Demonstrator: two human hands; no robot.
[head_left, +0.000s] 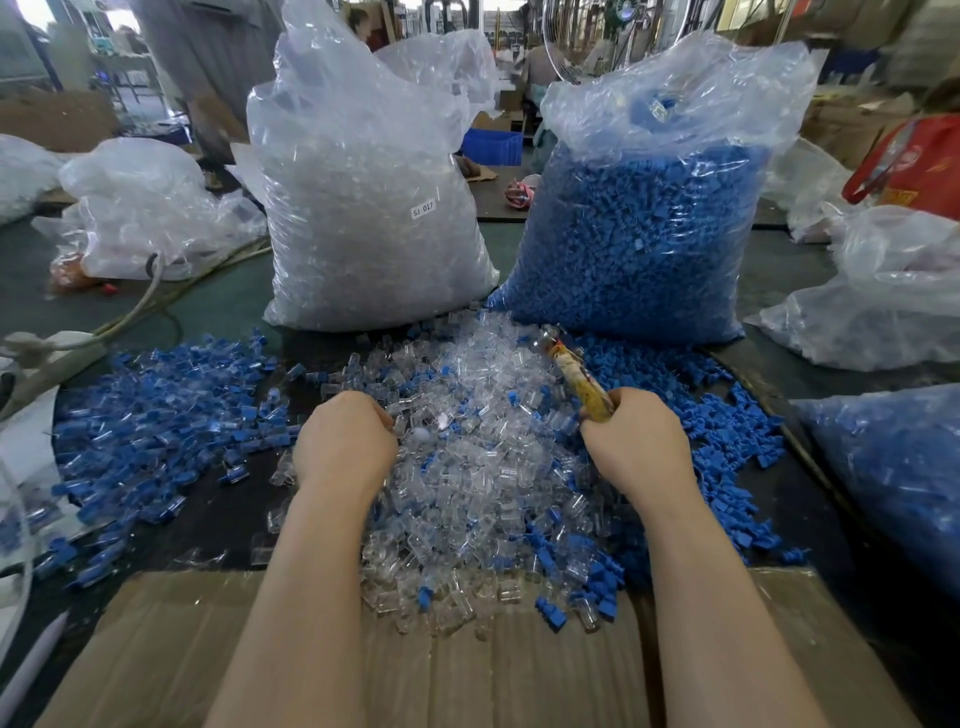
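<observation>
1. right hand: fingers clenched round the taped tool, its head poking out just beyond them.
2. left hand: fingers dipped into the clear shells right beneath; cannot tell if they're grasping one.
3. risk, i'd say: a loose swing clips the left fingers nearby, or scatters shells into the blue caps alongside.

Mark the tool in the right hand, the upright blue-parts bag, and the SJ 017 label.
tool (582, 379): head view, yellowish shaft above the grip.
upright blue-parts bag (639, 234): head view, bulging front face.
SJ 017 label (423, 210): head view, sticker centre.
</observation>
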